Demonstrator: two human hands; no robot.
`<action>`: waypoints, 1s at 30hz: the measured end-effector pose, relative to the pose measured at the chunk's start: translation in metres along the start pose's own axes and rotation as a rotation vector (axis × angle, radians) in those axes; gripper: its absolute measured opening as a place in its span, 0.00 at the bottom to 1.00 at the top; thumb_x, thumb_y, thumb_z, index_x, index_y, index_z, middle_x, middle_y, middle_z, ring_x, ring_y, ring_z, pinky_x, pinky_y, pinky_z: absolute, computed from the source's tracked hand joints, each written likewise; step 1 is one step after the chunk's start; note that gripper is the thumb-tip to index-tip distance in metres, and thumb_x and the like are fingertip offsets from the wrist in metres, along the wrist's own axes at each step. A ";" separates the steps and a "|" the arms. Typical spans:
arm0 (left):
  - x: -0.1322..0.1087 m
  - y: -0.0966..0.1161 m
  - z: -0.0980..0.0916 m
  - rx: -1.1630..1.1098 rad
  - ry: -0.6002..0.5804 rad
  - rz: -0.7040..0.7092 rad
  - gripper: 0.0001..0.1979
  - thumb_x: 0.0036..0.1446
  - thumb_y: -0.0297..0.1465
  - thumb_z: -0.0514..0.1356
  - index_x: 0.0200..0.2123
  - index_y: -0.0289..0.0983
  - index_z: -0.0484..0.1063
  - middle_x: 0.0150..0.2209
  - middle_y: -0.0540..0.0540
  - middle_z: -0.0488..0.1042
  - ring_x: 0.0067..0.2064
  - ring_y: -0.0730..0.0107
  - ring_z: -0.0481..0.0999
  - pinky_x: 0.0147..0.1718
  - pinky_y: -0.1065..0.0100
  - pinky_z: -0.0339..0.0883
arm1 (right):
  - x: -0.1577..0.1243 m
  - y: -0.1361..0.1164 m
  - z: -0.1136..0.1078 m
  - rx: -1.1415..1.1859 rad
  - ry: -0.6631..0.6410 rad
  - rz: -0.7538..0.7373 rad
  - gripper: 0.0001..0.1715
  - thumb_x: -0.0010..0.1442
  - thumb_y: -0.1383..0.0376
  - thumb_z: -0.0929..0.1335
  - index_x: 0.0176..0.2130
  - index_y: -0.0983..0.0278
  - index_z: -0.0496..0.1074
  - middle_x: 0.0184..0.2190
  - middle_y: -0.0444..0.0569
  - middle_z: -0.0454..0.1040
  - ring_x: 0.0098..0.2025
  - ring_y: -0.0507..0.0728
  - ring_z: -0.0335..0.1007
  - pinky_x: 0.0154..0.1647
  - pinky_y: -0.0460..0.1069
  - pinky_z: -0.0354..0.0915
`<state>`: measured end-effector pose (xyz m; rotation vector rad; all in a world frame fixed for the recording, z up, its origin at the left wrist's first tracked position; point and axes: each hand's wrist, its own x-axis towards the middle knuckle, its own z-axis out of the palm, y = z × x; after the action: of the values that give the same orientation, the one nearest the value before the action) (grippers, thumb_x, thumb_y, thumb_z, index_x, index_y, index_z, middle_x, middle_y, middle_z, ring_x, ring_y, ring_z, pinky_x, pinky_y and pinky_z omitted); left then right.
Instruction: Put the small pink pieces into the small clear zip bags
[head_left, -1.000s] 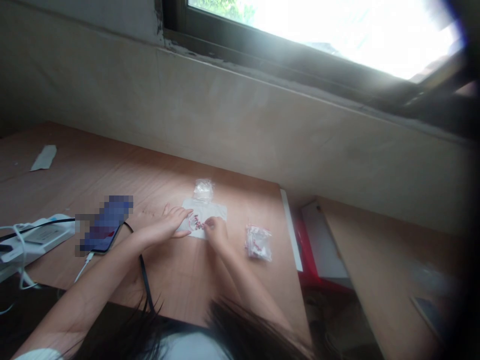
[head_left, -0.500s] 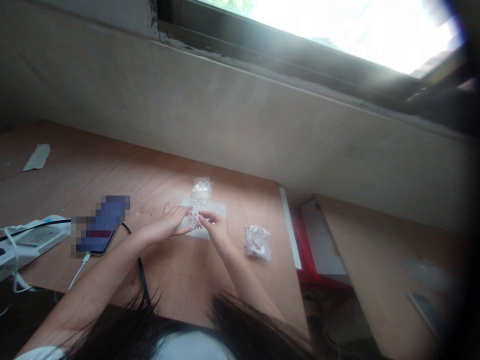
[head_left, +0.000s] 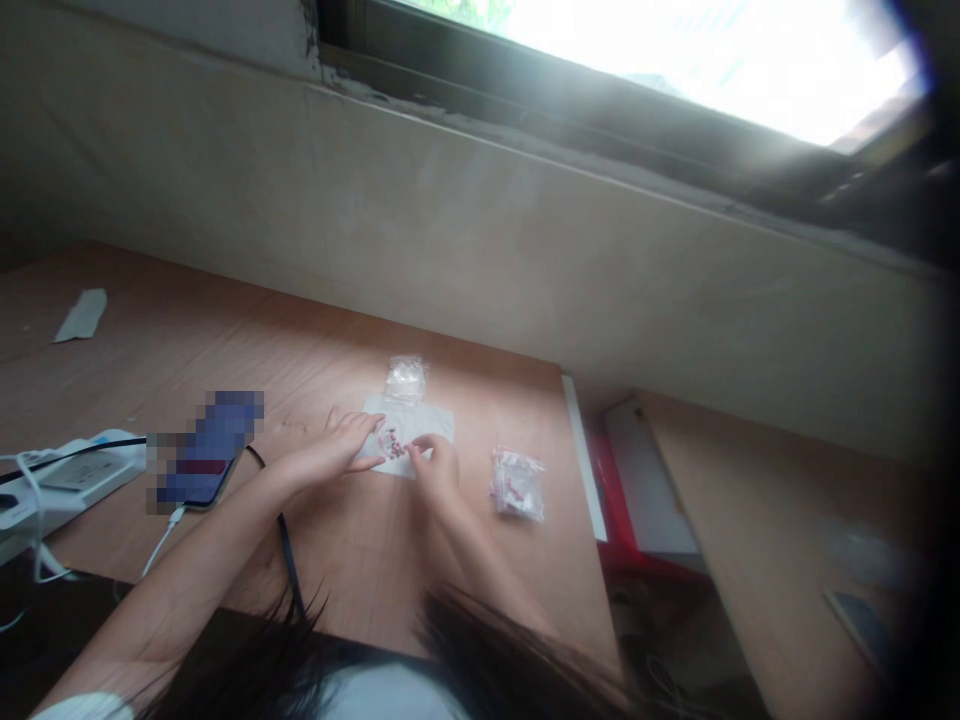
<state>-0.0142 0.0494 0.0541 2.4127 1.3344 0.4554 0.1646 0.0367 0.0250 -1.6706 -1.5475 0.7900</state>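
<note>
A cluster of small reddish beads, partly in a ring shape, lies on a white sheet on the wooden table. My left hand rests at the sheet's left side, thumb and fingers spread apart around the left of the beads. At their right edge, the thumb and fingertips of my right hand are pinched together. Whatever sits between those fingertips is too small to make out. Just behind the sheet lies a clear plastic bag.
Clear bags with reddish bits lie to the right. On the left are a phone on a charging cable and a white power strip. A paper scrap lies far left. Beyond the table's right edge stands another wooden surface.
My right hand has moved slightly down and right, and its fingertips have come together at the beads. My left hand has stayed in place.
</note>
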 end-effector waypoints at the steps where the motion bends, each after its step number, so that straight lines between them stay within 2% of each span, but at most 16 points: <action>1: 0.000 0.001 0.000 0.003 -0.007 0.002 0.23 0.49 0.38 0.54 0.48 0.34 0.59 0.43 0.39 0.67 0.46 0.55 0.64 0.47 0.49 0.49 | 0.001 -0.007 -0.004 0.049 -0.009 -0.005 0.07 0.48 0.65 0.63 0.26 0.65 0.69 0.26 0.47 0.70 0.30 0.53 0.64 0.33 0.48 0.58; 6: 0.003 0.010 -0.005 -0.001 -0.002 -0.004 0.21 0.50 0.36 0.53 0.47 0.35 0.58 0.44 0.39 0.66 0.47 0.57 0.64 0.48 0.48 0.47 | 0.007 -0.033 -0.011 0.110 -0.128 -0.119 0.08 0.47 0.63 0.65 0.29 0.62 0.71 0.26 0.46 0.71 0.29 0.53 0.63 0.31 0.47 0.59; 11: 0.003 0.003 0.000 -0.002 0.003 -0.005 0.22 0.49 0.38 0.54 0.46 0.33 0.60 0.43 0.38 0.67 0.46 0.55 0.64 0.47 0.47 0.48 | 0.012 -0.011 -0.002 -0.064 -0.034 -0.084 0.10 0.47 0.70 0.63 0.32 0.65 0.70 0.30 0.49 0.68 0.36 0.55 0.62 0.39 0.49 0.57; 14: 0.002 -0.005 0.006 -0.019 0.025 -0.003 0.22 0.48 0.38 0.55 0.46 0.34 0.60 0.42 0.40 0.67 0.45 0.56 0.65 0.47 0.48 0.48 | 0.012 0.007 0.006 -0.178 -0.100 -0.099 0.09 0.48 0.72 0.62 0.30 0.66 0.70 0.31 0.51 0.66 0.38 0.56 0.60 0.39 0.49 0.57; 17: 0.000 -0.009 0.009 -0.027 0.036 -0.012 0.22 0.48 0.38 0.55 0.47 0.36 0.59 0.42 0.42 0.67 0.45 0.57 0.65 0.47 0.47 0.49 | 0.012 0.017 0.010 -0.266 -0.137 -0.124 0.09 0.50 0.71 0.60 0.27 0.66 0.69 0.29 0.51 0.65 0.35 0.55 0.59 0.36 0.48 0.57; 23: 0.001 -0.008 0.008 -0.015 0.012 -0.022 0.22 0.48 0.38 0.55 0.46 0.35 0.59 0.42 0.42 0.67 0.45 0.56 0.64 0.48 0.47 0.49 | 0.012 0.022 0.010 -0.288 -0.121 -0.194 0.09 0.52 0.70 0.60 0.29 0.65 0.68 0.29 0.49 0.64 0.33 0.53 0.58 0.33 0.46 0.56; 30: 0.002 -0.006 0.006 0.004 -0.001 -0.035 0.22 0.49 0.38 0.54 0.46 0.34 0.59 0.43 0.41 0.67 0.45 0.57 0.64 0.48 0.49 0.49 | 0.016 0.016 0.005 -0.250 -0.120 -0.144 0.07 0.49 0.70 0.62 0.26 0.66 0.69 0.28 0.50 0.67 0.33 0.53 0.61 0.34 0.46 0.57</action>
<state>-0.0153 0.0533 0.0459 2.3885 1.3763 0.4427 0.1709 0.0526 0.0089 -1.6875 -1.8928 0.6520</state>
